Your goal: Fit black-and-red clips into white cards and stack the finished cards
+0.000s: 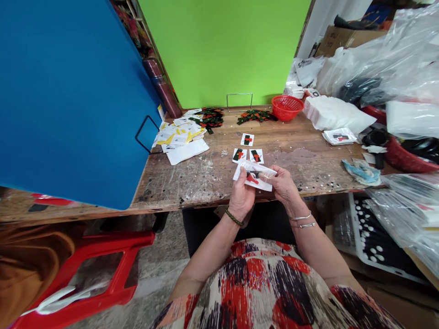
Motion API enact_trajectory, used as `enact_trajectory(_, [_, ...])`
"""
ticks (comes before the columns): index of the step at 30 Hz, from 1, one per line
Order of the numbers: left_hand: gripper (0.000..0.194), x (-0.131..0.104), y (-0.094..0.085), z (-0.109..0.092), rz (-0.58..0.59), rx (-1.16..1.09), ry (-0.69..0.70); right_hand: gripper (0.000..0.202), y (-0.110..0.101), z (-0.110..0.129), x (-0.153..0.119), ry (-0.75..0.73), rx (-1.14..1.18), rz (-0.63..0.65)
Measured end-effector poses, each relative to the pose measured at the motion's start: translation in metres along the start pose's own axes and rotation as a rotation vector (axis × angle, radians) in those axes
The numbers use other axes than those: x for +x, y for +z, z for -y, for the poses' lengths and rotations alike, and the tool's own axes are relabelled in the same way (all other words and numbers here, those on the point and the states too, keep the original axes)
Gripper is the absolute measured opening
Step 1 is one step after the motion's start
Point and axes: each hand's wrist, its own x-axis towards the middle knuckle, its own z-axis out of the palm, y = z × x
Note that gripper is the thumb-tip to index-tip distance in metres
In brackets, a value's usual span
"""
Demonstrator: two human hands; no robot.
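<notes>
The left hand [242, 197] and right hand [284, 185] angle inward, fingers [242, 173] gripping opposite ends of a glossy white packet [265, 185], red and black contents [253, 178] showing between them.

A worn brown wooden surface [202, 178], scratched and flecked with white and dark spots, spans the middle of the frame. At centre lie three small white cards [247, 140] bearing dark green and orange-red pieces. Above them sit a left heap of dark green and orange-red strips [211, 118], a similar right heap [254, 117] and a round red plastic basket [287, 107]. Left of centre, white-and-yellow paper slips [180, 132] are piled; a crumpled blue-and-white cloth [361, 172] lies at right.
</notes>
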Motion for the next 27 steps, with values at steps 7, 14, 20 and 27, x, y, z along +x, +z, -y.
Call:
enact_trajectory(7, [0.026,0.002,0.003,-0.004,0.039,0.048,0.022,0.049,-0.005,0.015,0.001,0.034,-0.041,0.094])
enact_trajectory(14, [0.026,-0.002,0.001,-0.019,0.028,0.27,0.034,0.052,-0.017,0.023,0.005,-0.033,-0.063,0.063])
enact_trajectory(20, [0.027,0.004,-0.006,-0.02,-0.05,0.332,0.158,0.047,-0.027,0.027,0.004,0.035,0.028,0.147])
enact_trajectory(27, [0.028,0.001,-0.011,-0.012,-0.017,0.456,0.322,0.044,-0.031,0.017,0.004,-0.114,-0.148,0.063])
